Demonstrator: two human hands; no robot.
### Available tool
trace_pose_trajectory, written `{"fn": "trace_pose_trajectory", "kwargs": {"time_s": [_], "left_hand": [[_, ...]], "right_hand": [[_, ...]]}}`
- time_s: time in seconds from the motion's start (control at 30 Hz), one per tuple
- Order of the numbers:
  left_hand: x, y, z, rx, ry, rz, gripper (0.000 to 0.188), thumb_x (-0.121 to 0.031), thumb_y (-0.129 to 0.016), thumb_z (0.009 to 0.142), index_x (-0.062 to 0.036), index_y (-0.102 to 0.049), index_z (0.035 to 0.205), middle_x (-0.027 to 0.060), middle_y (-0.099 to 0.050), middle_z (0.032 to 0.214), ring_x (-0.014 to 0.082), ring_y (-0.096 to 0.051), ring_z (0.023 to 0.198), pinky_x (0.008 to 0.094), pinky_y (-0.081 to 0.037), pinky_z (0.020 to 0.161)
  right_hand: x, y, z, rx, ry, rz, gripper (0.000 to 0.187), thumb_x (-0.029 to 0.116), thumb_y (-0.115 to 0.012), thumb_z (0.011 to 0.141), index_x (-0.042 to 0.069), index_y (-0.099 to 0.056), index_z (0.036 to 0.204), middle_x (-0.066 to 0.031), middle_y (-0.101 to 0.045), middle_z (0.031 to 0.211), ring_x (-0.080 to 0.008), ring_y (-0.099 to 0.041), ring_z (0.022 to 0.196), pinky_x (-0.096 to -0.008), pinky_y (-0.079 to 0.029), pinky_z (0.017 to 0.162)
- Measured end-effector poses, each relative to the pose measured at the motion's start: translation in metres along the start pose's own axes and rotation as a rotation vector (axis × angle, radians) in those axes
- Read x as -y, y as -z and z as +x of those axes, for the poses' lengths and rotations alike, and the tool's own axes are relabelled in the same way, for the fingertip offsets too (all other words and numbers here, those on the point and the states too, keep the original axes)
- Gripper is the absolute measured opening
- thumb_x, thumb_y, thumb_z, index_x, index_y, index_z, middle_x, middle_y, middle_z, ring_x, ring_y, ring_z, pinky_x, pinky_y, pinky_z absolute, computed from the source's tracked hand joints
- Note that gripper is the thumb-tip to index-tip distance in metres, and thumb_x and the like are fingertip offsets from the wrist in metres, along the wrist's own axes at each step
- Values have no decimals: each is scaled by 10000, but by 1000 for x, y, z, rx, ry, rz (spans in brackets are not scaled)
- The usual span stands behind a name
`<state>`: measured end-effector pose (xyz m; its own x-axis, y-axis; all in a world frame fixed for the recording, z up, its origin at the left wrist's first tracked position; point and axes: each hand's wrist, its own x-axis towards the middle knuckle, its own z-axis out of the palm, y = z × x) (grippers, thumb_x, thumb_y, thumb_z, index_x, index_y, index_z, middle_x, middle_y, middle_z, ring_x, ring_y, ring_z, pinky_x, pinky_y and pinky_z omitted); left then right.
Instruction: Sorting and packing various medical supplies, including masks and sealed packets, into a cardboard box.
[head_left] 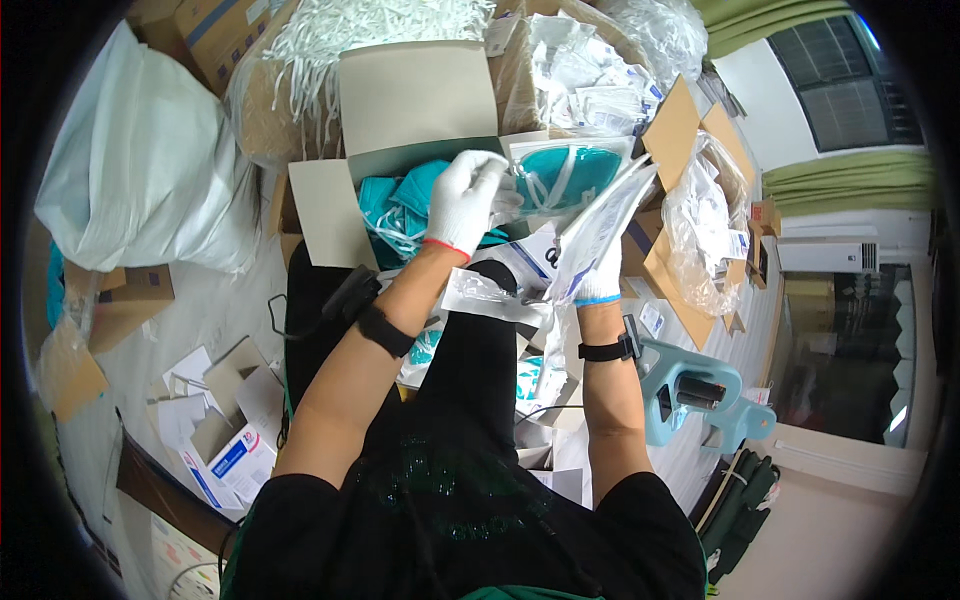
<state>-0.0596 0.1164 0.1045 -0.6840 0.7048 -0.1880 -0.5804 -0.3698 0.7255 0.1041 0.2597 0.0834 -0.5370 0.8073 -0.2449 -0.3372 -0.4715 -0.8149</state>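
Note:
My right hand point(603, 277), in a white glove with a blue cuff, grips a bundle of white printed plastic pouches point(598, 225). A clear pouch with a teal face mask point(568, 178) and white straps stands against the bundle. My left hand point(468, 198), in a white glove with a red cuff, is curled at the left edge of that pouch; what its fingertips pinch is hidden. Below and left of it, an open cardboard box point(418, 95) holds several teal face masks point(395, 215). A strip of clear packaging point(490, 297) hangs between my hands, over my knee.
Cartons of shredded white strips point(370, 35) and printed packets point(590, 80) stand behind. A large white sack point(140, 160) is at left. An open, plastic-lined carton point(700, 230) and a blue plastic stool point(680, 390) are at right. Small boxes point(235, 460) lie lower left.

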Motion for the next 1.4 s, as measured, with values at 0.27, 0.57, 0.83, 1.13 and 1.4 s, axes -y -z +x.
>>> {"fn": "trace_pose_trajectory", "kwargs": {"time_s": [0.27,0.57,0.83,1.13,1.4], "left_hand": [[29,7,9,60,-267,760,293,-168,-767,793,20,-717,1012,133,-706,924,234,-703,822,322,-538,731],[37,23,18,34,-187,847,96,-77,-646,898,13,-677,910,86,-683,724,163,-648,561,278,-492,515],[12,73,41,-266,-84,847,178,-148,-598,954,26,-567,934,125,-653,760,176,-657,531,251,-496,450],[21,120,44,-286,-106,962,658,-127,-639,939,93,-325,1474,240,-536,1364,221,-706,778,264,-532,614],[21,104,-6,-211,-380,1394,385,-106,-621,947,57,-586,1295,151,-636,1259,223,-675,1003,301,-536,840]], "right_hand": [[-14,24,1,78,16,-52,228,93,-567,947,52,-627,1162,-36,-668,1049,-177,-644,949,-334,-548,869],[40,25,2,-130,111,-181,159,-79,-501,870,72,-538,834,38,-484,686,-68,-444,530,-216,-366,484],[184,180,87,-297,344,422,146,16,-515,938,91,-520,813,-7,-517,683,-134,-518,583,-255,-485,548],[238,310,88,-434,220,256,324,158,-471,1048,-74,-524,1268,-130,-636,1043,-189,-623,831,-227,-534,632],[35,329,-58,-681,-40,-389,147,165,-665,927,22,-660,956,-61,-653,731,-125,-562,514,-255,-437,464]]}}
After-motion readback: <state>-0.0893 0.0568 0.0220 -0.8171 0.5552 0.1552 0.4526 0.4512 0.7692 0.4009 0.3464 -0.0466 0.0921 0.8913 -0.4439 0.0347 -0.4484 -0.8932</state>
